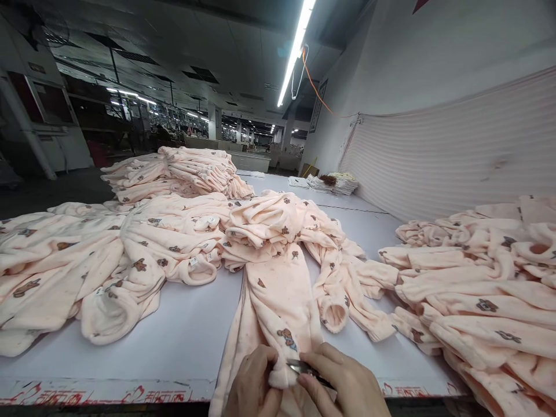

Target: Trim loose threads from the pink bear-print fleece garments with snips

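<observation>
A pink fleece garment [282, 295] with small brown bear prints hangs over the table's front edge at the centre. My left hand [256, 382] pinches its lower end at the left side. My right hand [343, 379] is closed around a small metal cutting tool [297, 366], whose tip points left and touches the fabric just below a bear print. The tool's rear part is hidden by my right fingers. Bunched fabric of the same kind [264, 220] lies directly behind the garment.
The pale table [191, 330] has red print along its front edge. Similar pink garments are heaped at left [65, 249], back left [195, 171] and right [490, 301]. Small white stacks [343, 183] lie at the back, beside a striped cloth [452, 145] on the wall.
</observation>
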`<state>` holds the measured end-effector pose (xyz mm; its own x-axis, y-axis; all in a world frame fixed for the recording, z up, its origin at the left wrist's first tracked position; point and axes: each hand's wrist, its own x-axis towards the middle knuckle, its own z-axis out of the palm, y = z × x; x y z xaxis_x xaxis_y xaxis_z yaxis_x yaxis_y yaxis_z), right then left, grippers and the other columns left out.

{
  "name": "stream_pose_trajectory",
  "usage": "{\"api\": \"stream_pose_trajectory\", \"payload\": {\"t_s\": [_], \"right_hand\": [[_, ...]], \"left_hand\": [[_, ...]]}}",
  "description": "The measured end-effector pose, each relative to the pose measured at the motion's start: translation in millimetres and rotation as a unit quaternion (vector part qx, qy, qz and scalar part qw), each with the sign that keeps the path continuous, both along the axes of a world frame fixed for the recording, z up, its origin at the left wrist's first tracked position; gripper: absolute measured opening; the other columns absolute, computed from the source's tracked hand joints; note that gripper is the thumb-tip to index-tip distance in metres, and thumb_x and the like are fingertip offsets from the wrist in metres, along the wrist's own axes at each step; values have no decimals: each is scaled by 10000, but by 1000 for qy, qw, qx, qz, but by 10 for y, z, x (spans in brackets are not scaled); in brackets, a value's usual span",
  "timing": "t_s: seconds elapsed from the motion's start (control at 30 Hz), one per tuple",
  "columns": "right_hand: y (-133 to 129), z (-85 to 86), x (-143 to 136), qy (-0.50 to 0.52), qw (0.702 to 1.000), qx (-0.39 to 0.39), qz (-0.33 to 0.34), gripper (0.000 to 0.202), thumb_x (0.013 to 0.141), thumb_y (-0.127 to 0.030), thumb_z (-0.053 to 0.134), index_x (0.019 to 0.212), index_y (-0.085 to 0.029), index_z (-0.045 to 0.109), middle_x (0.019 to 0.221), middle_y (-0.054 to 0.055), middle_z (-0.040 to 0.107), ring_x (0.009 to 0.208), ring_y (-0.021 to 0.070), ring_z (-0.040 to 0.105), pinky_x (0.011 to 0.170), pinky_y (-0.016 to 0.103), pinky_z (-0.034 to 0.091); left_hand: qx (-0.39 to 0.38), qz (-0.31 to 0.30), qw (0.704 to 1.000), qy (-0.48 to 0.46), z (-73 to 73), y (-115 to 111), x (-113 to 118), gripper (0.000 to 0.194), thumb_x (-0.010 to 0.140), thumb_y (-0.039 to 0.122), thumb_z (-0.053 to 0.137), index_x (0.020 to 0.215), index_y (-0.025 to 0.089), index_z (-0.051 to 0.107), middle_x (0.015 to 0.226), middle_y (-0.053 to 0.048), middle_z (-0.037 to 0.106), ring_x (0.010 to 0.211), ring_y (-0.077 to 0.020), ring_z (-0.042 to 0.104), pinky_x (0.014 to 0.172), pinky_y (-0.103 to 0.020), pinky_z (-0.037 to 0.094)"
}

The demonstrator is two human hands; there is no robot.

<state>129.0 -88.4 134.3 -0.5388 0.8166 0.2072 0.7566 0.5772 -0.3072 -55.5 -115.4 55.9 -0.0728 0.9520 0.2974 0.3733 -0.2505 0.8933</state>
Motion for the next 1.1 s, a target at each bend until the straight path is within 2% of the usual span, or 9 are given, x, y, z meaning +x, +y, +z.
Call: {"api": "stream_pose_trajectory", "payload": {"t_s": [0.1, 0.2, 0.3, 0.37, 0.47, 0.53, 0.63, 0.77, 1.1], "right_hand": [[-1, -37, -2, 39, 999, 10, -17, 219, 924, -306, 457, 951, -301, 675, 830, -4, 696, 733, 163, 690, 639, 210, 529], [-18, -170, 31, 82, 996, 22, -35, 212, 839, -314, 569, 1041, -286, 624, 846, -13, 696, 730, 159, 695, 613, 192, 526], [-5, -324, 29, 104, 992, 49, -60, 225, 774, -210, 532, 980, -272, 599, 788, -24, 675, 653, 159, 675, 564, 210, 506], [48, -383, -14, 125, 984, 81, -95, 214, 795, -167, 439, 921, -267, 580, 768, -17, 660, 648, 164, 658, 571, 231, 488], [170, -379, -102, 145, 972, 103, -155, 138, 834, -193, 421, 878, -246, 541, 764, -2, 653, 649, 173, 641, 578, 249, 469], [225, -335, -133, 146, 973, 73, -164, 90, 827, -196, 451, 809, -241, 527, 703, -17, 635, 607, 165, 624, 546, 236, 457], [208, -269, -106, 167, 981, 17, -98, 76, 821, -215, 514, 841, -243, 581, 767, -11, 654, 691, 161, 653, 601, 216, 498], [98, -260, -45, 136, 990, 19, -14, 272, 845, -299, 579, 1114, -267, 602, 974, 28, 668, 807, 168, 681, 695, 209, 533], [92, -224, -82, 150, 988, 4, -21, 221, 905, -367, 505, 1035, -273, 656, 928, 20, 680, 768, 153, 686, 672, 195, 528]], "left_hand": [[-13, 3, 1000, 6, 38, -18, 4, 153, 682, 114, 478, 773, 230, 521, 758, -9, 587, 751, -194, 541, 707, -267, 418], [-40, 14, 999, -6, 62, -42, 16, 144, 686, 128, 490, 774, 235, 531, 767, -13, 605, 780, -205, 561, 720, -276, 429], [-52, 33, 997, -56, 90, -38, 18, 263, 705, 192, 552, 961, 244, 579, 882, -38, 644, 865, -226, 577, 792, -299, 438], [-85, -25, 991, -105, 122, -3, 0, 253, 746, 299, 590, 985, 221, 614, 868, -44, 649, 842, -219, 577, 768, -287, 444], [-180, -143, 949, -216, 182, 85, -44, 313, 783, 470, 580, 785, 167, 660, 699, -17, 620, 706, -181, 553, 664, -262, 438], [-212, -154, 912, -317, 217, 140, -63, 349, 777, 488, 592, 739, 148, 662, 652, -13, 614, 673, -174, 549, 661, -274, 439], [-213, -161, 855, -444, 263, 186, -59, 309, 768, 433, 622, 739, 132, 685, 669, -46, 655, 692, -197, 580, 708, -315, 453], [-201, -197, 805, -523, 296, 198, -21, 245, 783, 338, 619, 775, 115, 719, 762, -87, 711, 804, -234, 617, 810, -354, 453], [-208, -176, 843, -463, 289, 153, -40, 250, 766, 364, 646, 732, 120, 687, 665, -44, 650, 696, -188, 557, 736, -323, 422]]}}
